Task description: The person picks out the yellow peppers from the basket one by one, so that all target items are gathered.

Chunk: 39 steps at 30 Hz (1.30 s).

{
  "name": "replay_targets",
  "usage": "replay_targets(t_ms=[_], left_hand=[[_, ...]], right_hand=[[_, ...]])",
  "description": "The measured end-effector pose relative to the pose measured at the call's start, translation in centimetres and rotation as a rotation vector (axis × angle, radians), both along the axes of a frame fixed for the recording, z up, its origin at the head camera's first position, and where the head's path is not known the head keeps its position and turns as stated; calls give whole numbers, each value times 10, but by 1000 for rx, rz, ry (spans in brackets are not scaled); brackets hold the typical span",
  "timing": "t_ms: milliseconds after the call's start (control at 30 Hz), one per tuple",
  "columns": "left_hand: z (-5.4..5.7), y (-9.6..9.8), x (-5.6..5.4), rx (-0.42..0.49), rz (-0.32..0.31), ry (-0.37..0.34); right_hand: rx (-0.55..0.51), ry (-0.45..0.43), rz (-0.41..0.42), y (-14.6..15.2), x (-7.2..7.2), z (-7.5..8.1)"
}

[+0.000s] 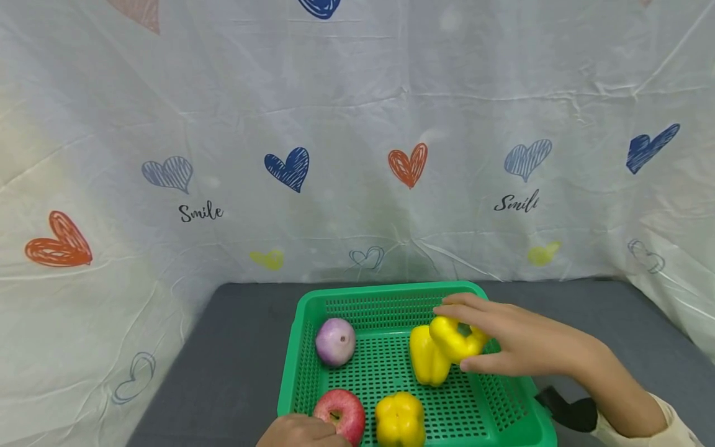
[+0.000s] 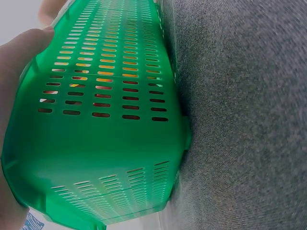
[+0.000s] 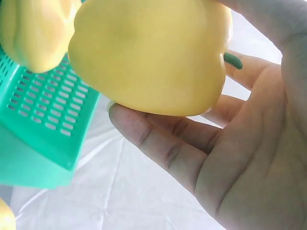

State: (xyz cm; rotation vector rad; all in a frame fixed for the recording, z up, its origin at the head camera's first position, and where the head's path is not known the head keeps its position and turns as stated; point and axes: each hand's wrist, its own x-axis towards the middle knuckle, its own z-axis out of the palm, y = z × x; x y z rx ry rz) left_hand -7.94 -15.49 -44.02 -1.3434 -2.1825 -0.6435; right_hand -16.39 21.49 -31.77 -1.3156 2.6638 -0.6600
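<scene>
Backdrop: pale creased sheeting (image 1: 346, 205), printed with hearts and "Smile", beyond the far rim of the green basket (image 1: 391, 287).
Tabletop: dark grey cloth surface (image 1: 240, 347), under the basket and to either side of it.
Right hand: I hold a yellow pepper (image 1: 451, 340) with my right hand (image 1: 525, 338), fingers on one side and thumb on the other; that spread, I judge, suits so broad and smooth a body.
Held pepper: above the basket's right part; whether it touches the second pepper (image 1: 427, 357) behind it I cannot tell.
Left hand: I grip the basket's near-left rim with my left hand (image 1: 304, 433), thumb along the outside, probably to steady the light, slotted wall; my other fingers are mostly hidden.
Contents: purple onion (image 1: 335, 343) by the basket's left wall, red apple (image 1: 346, 410) at its near-left, third pepper (image 1: 400, 419) at its near middle; the walls presumably keep the round ones from rolling away.
Appearance: the held pepper is plain yellow, glossy and softly lobed, its short green stem (image 3: 233, 61) pointing toward my palm.
</scene>
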Motion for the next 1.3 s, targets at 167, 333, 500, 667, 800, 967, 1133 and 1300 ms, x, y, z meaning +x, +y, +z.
replay_targets(t_ms=[167,333,500,667,800,967,1133,1300], left_hand=[[1,3,0,23,-2,10],[4,2,1,0,-2,1],[5,2,3,-4,5,-7],[5,3,3,-1,12,4],[5,2,4,-5,18,11],[6,2,4,-9,29,13],[5,2,4,-12,28,5],[6,1,3,-16,24,3]], right_hand=[[4,26,-65,10,5,3],[-14,52,-134,21,11,6],[-45,112,-158,31,16,5],[-57,160,-176,39,19,5],[-68,192,-191,45,20,5],[-49,227,-245,54,20,2],[-44,268,-293,68,21,-1],[-55,296,-334,83,22,-4]])
